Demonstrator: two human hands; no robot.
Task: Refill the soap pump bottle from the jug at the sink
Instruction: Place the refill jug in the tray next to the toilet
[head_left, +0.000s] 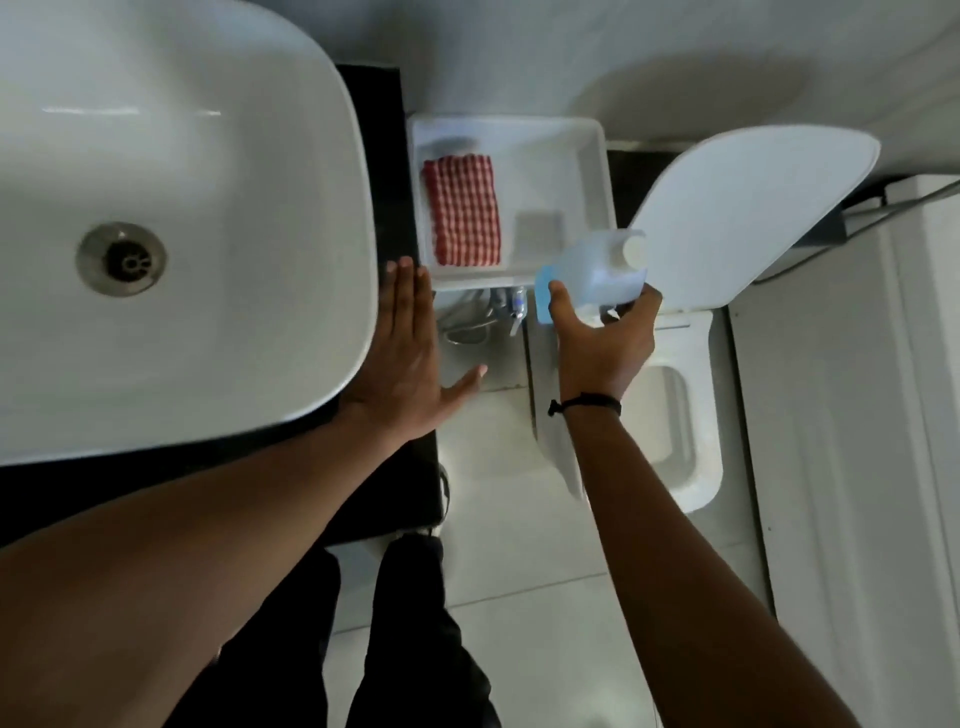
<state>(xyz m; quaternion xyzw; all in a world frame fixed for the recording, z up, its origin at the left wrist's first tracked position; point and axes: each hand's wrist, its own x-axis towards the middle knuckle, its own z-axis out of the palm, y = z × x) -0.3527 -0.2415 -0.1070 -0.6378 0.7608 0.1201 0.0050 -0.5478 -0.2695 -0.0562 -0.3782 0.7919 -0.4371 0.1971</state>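
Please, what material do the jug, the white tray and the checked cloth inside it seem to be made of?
Jug, gripped by the right hand: likely translucent plastic; bluish liquid shows through, and the cap is white. Tray: probably smooth white plastic, with a soft sheen and rounded corners. Cloth: woven fabric, red and white check, matte and folded.

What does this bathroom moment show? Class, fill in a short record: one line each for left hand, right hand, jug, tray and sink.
left hand: left hand open, fingers straight, by the sink's edge
right hand: right hand grips the jug
jug: jug capped, translucent, bluish liquid, held at the tray's near corner
tray: white tray holding a red checked cloth
sink: white sink, basin bare
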